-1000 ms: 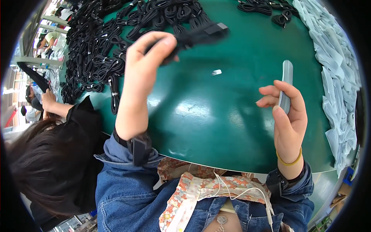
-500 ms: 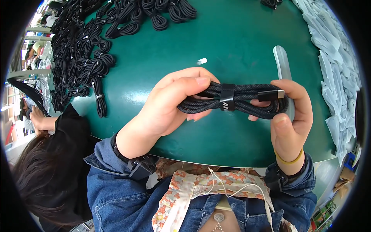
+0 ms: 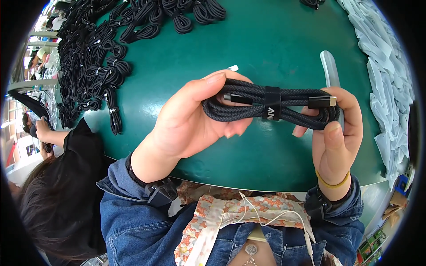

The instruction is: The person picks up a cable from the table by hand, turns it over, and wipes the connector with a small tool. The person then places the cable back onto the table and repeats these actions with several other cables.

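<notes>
A coiled black braided charging cable [image 3: 248,114] is stretched between my two hands above the green table. A black strap [image 3: 272,95] with light lettering wraps its middle. One metal-tipped plug shows at the right end, and another black connector lies along the coil on the left. My left hand [image 3: 188,106] grips the left end, thumb on top and fingers behind. My right hand [image 3: 339,128] pinches the right end between thumb and fingers. Behind the right fingers, a pale grey strip [image 3: 329,68] sticks up, its lower part hidden by the hand.
Many coiled black cables [image 3: 95,66] pile up along the left and far side of the green table [image 3: 275,48]. Pale grey sleeves [image 3: 386,84] heap along the right edge. A white scrap [image 3: 233,68] lies beyond my left hand. A co-worker [image 3: 66,186] sits close on my left.
The cable has shifted slightly up and right and turned a little, so the connector on its left part now shows. My left thumb has moved up. The co-worker's arm has moved slightly.
</notes>
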`<state>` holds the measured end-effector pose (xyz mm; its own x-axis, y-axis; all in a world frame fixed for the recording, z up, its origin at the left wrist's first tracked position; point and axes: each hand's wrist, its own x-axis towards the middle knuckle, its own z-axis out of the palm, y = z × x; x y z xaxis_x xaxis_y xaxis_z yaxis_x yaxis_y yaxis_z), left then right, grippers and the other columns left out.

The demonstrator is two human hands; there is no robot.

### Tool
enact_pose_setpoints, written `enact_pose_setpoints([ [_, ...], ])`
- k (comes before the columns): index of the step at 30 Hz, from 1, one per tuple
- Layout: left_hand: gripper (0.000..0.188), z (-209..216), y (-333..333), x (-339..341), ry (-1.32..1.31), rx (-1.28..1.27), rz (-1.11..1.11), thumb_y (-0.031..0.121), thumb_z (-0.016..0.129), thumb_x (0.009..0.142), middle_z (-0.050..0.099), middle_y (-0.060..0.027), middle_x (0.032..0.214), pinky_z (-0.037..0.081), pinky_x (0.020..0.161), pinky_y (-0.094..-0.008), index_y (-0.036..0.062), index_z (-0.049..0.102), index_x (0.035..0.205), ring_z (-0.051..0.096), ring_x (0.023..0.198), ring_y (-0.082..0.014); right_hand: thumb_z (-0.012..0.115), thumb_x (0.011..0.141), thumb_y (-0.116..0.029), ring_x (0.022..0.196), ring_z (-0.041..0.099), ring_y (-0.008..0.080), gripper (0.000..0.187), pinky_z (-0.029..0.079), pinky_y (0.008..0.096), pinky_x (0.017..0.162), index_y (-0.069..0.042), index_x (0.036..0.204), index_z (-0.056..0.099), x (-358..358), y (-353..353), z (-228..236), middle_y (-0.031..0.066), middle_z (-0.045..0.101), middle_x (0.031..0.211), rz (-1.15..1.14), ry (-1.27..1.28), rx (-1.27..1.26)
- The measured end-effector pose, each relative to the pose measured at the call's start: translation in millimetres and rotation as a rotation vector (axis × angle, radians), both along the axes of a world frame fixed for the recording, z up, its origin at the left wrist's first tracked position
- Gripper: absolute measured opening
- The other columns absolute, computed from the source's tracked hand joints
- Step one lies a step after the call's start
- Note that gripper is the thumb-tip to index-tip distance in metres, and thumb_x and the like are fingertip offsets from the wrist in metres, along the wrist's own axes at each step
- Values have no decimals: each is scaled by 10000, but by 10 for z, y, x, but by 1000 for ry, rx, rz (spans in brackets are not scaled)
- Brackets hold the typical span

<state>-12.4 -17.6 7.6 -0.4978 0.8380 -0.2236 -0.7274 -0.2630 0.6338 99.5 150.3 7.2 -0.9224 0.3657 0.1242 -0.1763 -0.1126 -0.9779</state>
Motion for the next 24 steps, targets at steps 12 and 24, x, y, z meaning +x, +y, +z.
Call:
enact_pose_setpoints([
  [12,459,-82,16,-1,93,142,44,338,347,869,560,-208,888,449,600,-237,-81,454,1020,553,699,-176,530,787,-162,714,537,173,373,466,277,589,49,1066,401,-12,83,-35,136,530,870,52,114,-82],
  [24,511,-86,-31,-24,213,241,-57,372,501,796,576,-172,863,421,543,-208,-85,473,1024,569,707,-177,480,814,-165,644,527,177,337,440,253,548,43,1069,405,-47,71,-77,136,527,871,78,66,-180],
])
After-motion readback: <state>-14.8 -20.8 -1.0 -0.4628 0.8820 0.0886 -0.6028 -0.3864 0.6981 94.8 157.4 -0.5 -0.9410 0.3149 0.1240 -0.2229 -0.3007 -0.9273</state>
